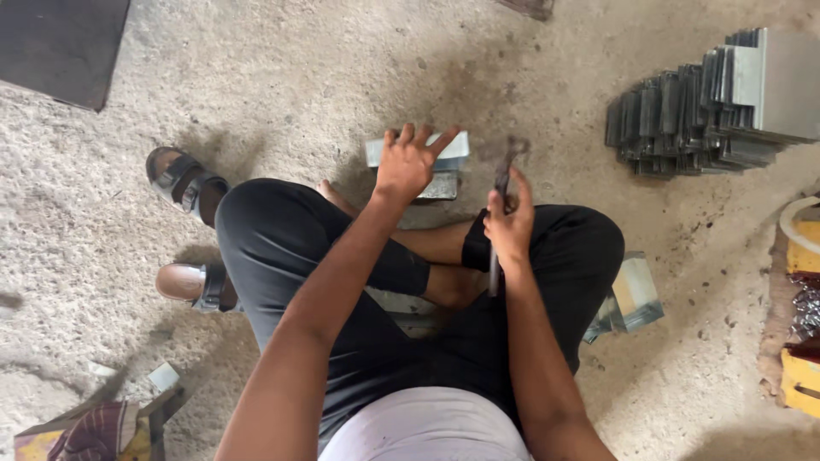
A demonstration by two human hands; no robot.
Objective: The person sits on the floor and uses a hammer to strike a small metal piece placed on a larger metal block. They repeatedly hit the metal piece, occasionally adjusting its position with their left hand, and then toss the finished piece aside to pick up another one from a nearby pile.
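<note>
Rough concrete floor [282,77], gritty and pale, dust-stained dark near the work spot; person sits cross-legged on it, sandals off to the left.

Head view:
- Left hand [408,164], fingers spread, palm pressing flat on a small folded sheet-metal piece [453,152] lying on the floor just beyond the knees, centre of scene.
- Right hand [510,226], grip pressed together around the handle of a hammer [504,201], head raised and blurred just right of the piece.
- Metal piece looks stiff, thin-walled, light enough for one hand; edges likely sharp, surface smooth and prone to skid on grit. Best held flat from above, as now, or by its broad faces, away from cut edges.
- Far right: stack of like metal pieces [709,111], set in rows on the floor.
- Near right, beside the thigh: another bent metal piece [634,299].
- Far left: dark mat or sheet [60,43].
- Right edge: yellow container [803,256], contents unclear.
</note>
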